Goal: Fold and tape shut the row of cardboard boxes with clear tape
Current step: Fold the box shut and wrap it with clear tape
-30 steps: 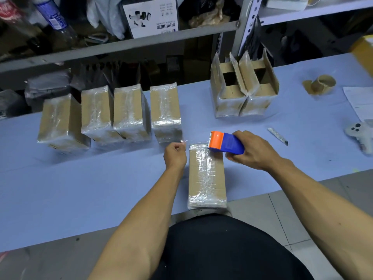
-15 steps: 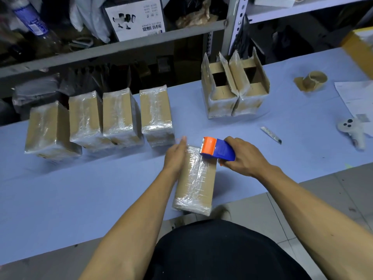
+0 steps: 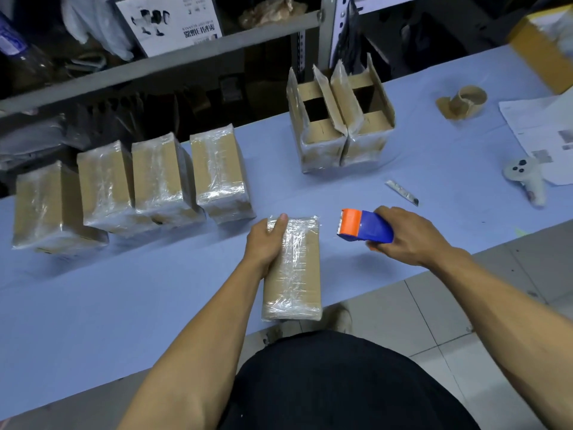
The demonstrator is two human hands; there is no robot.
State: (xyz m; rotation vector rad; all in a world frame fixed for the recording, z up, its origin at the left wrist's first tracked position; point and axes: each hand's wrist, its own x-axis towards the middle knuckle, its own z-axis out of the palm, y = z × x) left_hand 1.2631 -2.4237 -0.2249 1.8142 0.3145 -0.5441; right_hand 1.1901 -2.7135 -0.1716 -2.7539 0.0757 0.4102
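A closed cardboard box (image 3: 297, 268) wrapped in clear tape lies at the front edge of the blue table (image 3: 124, 299). My left hand (image 3: 265, 243) grips its left side, thumb on top. To the right of the box, clear of it, my right hand (image 3: 406, 237) holds the blue and orange tape dispenser (image 3: 364, 226). Several taped boxes (image 3: 161, 178) stand in a row at the back left. Two open boxes (image 3: 341, 119) with raised flaps stand side by side behind.
A utility knife (image 3: 402, 192) lies right of the dispenser. An empty tape core (image 3: 466, 100), printed papers (image 3: 539, 131) and a white controller (image 3: 527, 178) sit at the right. Metal shelving (image 3: 173, 60) runs along the table's back. Tiled floor lies below the front edge.
The dispenser has come off the box's top and moved right. My left hand went from pinching near the box's far corner to gripping its left side, and the box straightened.
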